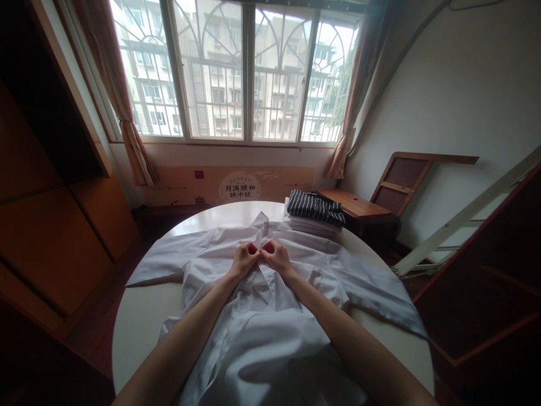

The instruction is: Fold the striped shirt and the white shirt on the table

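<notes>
A white button-up shirt point(313, 265) lies spread over a round white table point(139, 327), its sleeves reaching out to both sides and its collar toward the window. My left hand point(245, 259) pinches the shirt's front placket just below the collar. Right beside it, my right hand point(274, 256) pinches the placket too, and the fingertips of both hands nearly meet. Whatever button lies between the fingers is too small to make out. The lower part of the shirt hangs toward me, close to the camera.
Folded clothes, with a black-and-white striped garment point(315, 207) on top, sit at the table's back right. Behind them stands a wooden bench point(359, 203). A pale ladder point(456, 225) leans at right. Wooden cabinets point(51, 242) line the left, and a barred window point(211, 73) is ahead.
</notes>
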`<action>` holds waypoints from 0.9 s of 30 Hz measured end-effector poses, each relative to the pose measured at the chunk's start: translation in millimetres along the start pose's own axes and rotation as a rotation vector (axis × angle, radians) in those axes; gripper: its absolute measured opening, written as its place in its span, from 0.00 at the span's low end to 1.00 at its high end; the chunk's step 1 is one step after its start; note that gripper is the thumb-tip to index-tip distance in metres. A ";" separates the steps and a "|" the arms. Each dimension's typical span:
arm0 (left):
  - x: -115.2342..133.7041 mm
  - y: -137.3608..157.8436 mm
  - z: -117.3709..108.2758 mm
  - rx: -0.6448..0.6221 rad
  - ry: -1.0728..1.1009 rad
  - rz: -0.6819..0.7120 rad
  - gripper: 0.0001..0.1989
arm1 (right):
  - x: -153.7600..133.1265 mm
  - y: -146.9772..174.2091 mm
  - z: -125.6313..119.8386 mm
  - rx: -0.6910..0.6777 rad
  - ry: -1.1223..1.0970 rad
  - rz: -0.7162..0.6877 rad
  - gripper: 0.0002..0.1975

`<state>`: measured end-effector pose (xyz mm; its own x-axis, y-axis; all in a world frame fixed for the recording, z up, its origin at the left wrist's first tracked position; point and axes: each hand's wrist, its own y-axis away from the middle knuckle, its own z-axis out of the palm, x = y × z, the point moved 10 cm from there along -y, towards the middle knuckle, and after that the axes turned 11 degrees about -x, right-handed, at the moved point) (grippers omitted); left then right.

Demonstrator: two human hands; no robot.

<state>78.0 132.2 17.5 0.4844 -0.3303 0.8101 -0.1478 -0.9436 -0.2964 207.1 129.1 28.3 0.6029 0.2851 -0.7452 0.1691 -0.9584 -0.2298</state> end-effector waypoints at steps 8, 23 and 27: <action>4.3 0.9 -0.5 0.008 -0.029 0.004 0.06 | 4.4 -3.2 8.1 -0.005 0.233 0.026 0.04; 7.8 -2.1 7.8 -0.031 -0.111 0.062 0.04 | 13.4 -6.7 20.4 -0.092 0.353 0.039 0.05; 6.2 -3.4 10.6 -0.050 -0.103 0.057 0.03 | 13.5 -5.7 17.9 -0.078 0.350 0.054 0.06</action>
<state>90.6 133.7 18.1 0.5593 -0.3821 0.7357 -0.2192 -0.9240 -0.3133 200.3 138.6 8.3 0.8406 0.2257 -0.4924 0.1810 -0.9738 -0.1374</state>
